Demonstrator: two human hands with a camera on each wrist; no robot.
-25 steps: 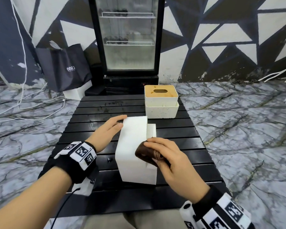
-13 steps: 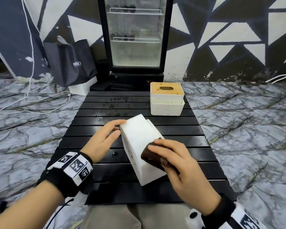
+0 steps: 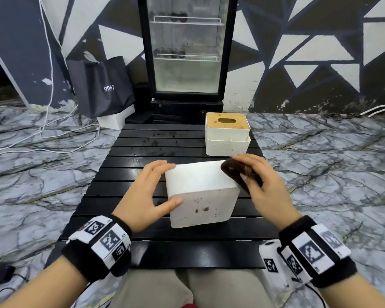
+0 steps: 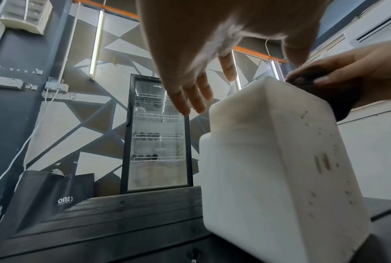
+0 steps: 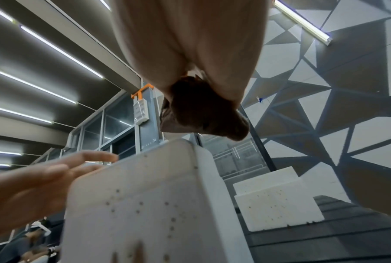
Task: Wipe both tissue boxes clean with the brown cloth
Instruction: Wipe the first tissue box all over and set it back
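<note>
A white tissue box (image 3: 200, 192) (image 4: 280, 169) (image 5: 149, 204) lies on its side on the black slatted table (image 3: 165, 247), its near face speckled with brown spots. My left hand (image 3: 151, 192) (image 4: 197, 92) rests against its left side with straight fingers and the thumb on the near face. At the box's right top corner my right hand (image 3: 253, 174) grips the bunched brown cloth (image 3: 236, 174) (image 5: 201, 110) (image 4: 325, 92). The second tissue box (image 3: 227, 135) (image 5: 273, 199), white with a wooden slotted lid, stands upright at the table's far right.
A glass-door fridge (image 3: 187, 52) stands behind the table, with a dark bag (image 3: 102, 87) to its left. White cables (image 3: 42, 134) run over the marble floor on the left. My knees (image 3: 187, 290) sit at the table's near edge.
The white box has been turned from lengthwise to crosswise, so its spotted face now faces me. My right hand with the cloth moved from the box's side up to its right top corner.
</note>
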